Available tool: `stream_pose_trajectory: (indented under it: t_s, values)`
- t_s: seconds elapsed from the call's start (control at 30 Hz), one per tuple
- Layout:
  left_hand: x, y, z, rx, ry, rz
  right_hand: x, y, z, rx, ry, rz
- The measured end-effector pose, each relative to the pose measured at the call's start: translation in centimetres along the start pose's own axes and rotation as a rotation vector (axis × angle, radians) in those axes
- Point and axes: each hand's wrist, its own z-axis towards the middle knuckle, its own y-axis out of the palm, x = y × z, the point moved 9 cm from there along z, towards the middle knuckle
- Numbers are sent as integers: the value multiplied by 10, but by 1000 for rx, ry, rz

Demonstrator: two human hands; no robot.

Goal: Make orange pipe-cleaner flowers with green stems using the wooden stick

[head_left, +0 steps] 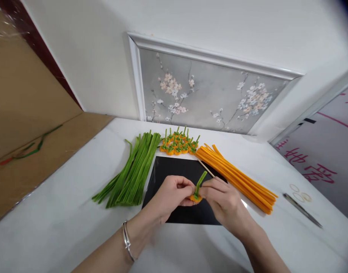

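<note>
Between my two hands is a small pipe-cleaner pumpkin, orange below with a green stem standing up from its top. My left hand pinches it from the left, thumb and fingers closed. From the right, my right hand grips it with closed fingertips near the base of the green stem. Both hands hover over a black mat. A thin wooden stick lies on the mat, partly hidden behind my right hand.
Green pipe cleaners lie bundled at left, orange pipe cleaners at right. Several finished pumpkins cluster behind the mat. Tweezers and rubber bands rest on the white table at far right. A wall stands behind.
</note>
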Motion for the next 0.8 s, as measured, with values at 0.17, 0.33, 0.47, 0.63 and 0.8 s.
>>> stream_pose_trajectory:
  t_s: [0.17,0.33,0.47,0.63,0.8]
  values:
    - [-5,-1,-1,-33,-108,-7,-14,1,-8,-61,-263,-227]
    - [19,0,-5,-54,94,58,8,-14,-10,133,-32,24]
    - [52,-2,-18,67,473,342,36,2,-14,127,423,396]
    - [78,18,-57,168,1077,769,35,33,-18,-9,737,845]
    - [74,33,-74,148,1317,964,33,27,-17,63,699,770]
